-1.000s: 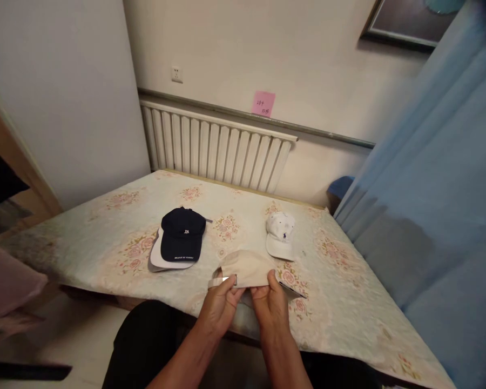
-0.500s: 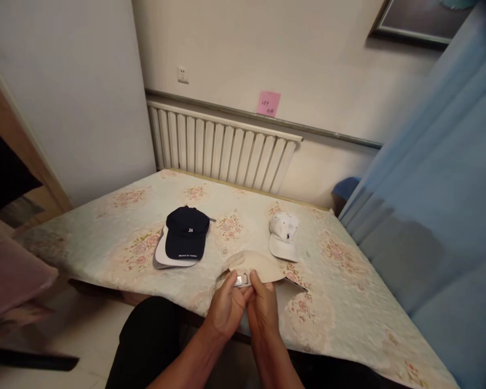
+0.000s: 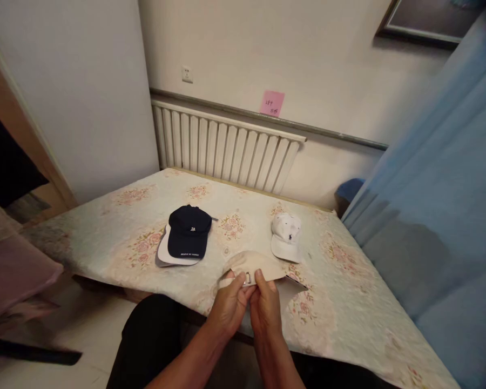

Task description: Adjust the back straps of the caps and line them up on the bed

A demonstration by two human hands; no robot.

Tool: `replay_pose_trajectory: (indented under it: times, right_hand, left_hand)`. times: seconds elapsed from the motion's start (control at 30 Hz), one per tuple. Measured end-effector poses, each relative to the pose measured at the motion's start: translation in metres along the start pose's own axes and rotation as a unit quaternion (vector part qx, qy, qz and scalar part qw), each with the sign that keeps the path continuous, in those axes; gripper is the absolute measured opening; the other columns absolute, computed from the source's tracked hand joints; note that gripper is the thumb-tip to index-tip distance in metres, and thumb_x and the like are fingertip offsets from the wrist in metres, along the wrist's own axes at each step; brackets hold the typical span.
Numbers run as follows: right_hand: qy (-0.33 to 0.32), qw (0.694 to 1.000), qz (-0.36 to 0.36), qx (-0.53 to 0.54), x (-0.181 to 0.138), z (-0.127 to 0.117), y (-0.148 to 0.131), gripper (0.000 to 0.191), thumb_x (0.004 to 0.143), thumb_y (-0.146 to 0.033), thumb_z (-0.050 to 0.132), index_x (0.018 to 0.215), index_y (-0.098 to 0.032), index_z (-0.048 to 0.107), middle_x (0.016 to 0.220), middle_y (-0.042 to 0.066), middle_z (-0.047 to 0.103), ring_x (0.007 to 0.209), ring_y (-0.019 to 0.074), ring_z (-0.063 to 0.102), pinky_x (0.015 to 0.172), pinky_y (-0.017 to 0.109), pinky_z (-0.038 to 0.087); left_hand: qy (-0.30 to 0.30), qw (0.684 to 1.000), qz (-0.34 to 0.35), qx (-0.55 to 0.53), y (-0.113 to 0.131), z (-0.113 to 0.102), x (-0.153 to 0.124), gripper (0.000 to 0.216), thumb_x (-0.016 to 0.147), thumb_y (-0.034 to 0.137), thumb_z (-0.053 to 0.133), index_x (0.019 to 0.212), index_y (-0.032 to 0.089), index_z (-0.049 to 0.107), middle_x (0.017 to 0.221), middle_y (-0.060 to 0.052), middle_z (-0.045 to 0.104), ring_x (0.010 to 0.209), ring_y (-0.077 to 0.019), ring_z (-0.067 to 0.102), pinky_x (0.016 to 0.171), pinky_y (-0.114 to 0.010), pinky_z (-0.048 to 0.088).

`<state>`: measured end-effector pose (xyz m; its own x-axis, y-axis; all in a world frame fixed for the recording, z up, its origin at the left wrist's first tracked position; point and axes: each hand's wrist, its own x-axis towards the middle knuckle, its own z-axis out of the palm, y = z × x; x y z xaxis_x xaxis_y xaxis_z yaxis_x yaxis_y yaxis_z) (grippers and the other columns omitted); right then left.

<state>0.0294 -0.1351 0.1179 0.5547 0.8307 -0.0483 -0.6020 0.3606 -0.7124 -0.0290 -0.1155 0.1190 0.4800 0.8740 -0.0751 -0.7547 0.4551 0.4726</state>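
A beige cap (image 3: 255, 263) is held between both hands over the near edge of the flowered cloth, its back strap facing me. My left hand (image 3: 229, 305) pinches the strap just left of a metal buckle (image 3: 248, 277), the thumb partly covering it. To the buckle's right, my right hand (image 3: 266, 305) grips the strap with the thumb on top. Fingers beneath the strap are partly hidden. Farther left lies a navy cap (image 3: 189, 232) on top of a white cap (image 3: 164, 250) and a greyish brim. A white cap with a small dark emblem (image 3: 287, 237) sits alone at the right.
The caps rest on a bed-like surface with a flowered cover (image 3: 117, 237). Behind it stand a white radiator (image 3: 227, 151) and a wall with a pink note (image 3: 272, 103). A blue curtain (image 3: 441, 205) hangs along the right side; pink fabric (image 3: 20, 265) is at left.
My left thumb has slid right, covering more of the buckle on the beige cap. The whole view has shifted slightly; the other caps stay in place.
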Motion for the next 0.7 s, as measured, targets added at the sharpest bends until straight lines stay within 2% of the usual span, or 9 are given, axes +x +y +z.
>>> replay_pose_trajectory:
  times: [0.3, 0.5, 0.63, 0.7]
  right_hand:
    - [0.008, 0.999, 0.028, -0.02, 0.001, -0.005, 0.002, 0.042, 0.075, -0.033, 0.067, 0.112, -0.016, 0.058, 0.094, 0.006, 0.071, 0.092, 0.0212, 0.066, 0.09, 0.037, 0.047]
    - [-0.002, 0.999, 0.029, -0.026, 0.004, -0.002, -0.002, 0.043, 0.07, -0.03, 0.072, 0.109, -0.015, 0.06, 0.099, 0.007, 0.07, 0.094, 0.0201, 0.065, 0.088, 0.035, 0.048]
    - [0.027, 0.996, 0.054, -0.064, 0.01, 0.001, -0.008, 0.04, 0.063, -0.029, 0.077, 0.098, -0.012, 0.065, 0.092, 0.008, 0.071, 0.085, 0.0194, 0.066, 0.079, 0.032, 0.052]
    - [0.048, 0.995, 0.044, -0.079, 0.012, 0.004, -0.012, 0.038, 0.06, -0.029, 0.079, 0.092, -0.011, 0.066, 0.089, 0.008, 0.072, 0.082, 0.0189, 0.066, 0.076, 0.031, 0.052]
  left_hand:
    - [0.0, 0.998, 0.043, 0.049, -0.005, -0.007, 0.002, 0.035, 0.081, 0.027, 0.063, 0.114, 0.017, 0.056, 0.109, -0.009, 0.066, 0.103, -0.0215, 0.061, 0.095, -0.034, 0.044]
    - [0.011, 0.998, 0.025, 0.048, -0.001, 0.002, 0.004, 0.03, 0.078, 0.026, 0.065, 0.107, 0.019, 0.06, 0.1, -0.008, 0.068, 0.097, -0.0208, 0.062, 0.091, -0.033, 0.045]
    - [0.023, 0.988, 0.045, 0.146, 0.006, 0.007, 0.007, 0.028, 0.077, 0.03, 0.066, 0.101, 0.017, 0.062, 0.095, -0.007, 0.068, 0.092, -0.0188, 0.062, 0.087, -0.029, 0.044]
    - [0.022, 0.978, 0.059, 0.201, 0.01, 0.009, 0.01, 0.028, 0.077, 0.033, 0.065, 0.1, 0.017, 0.063, 0.095, -0.006, 0.067, 0.09, -0.0178, 0.062, 0.085, -0.027, 0.043]
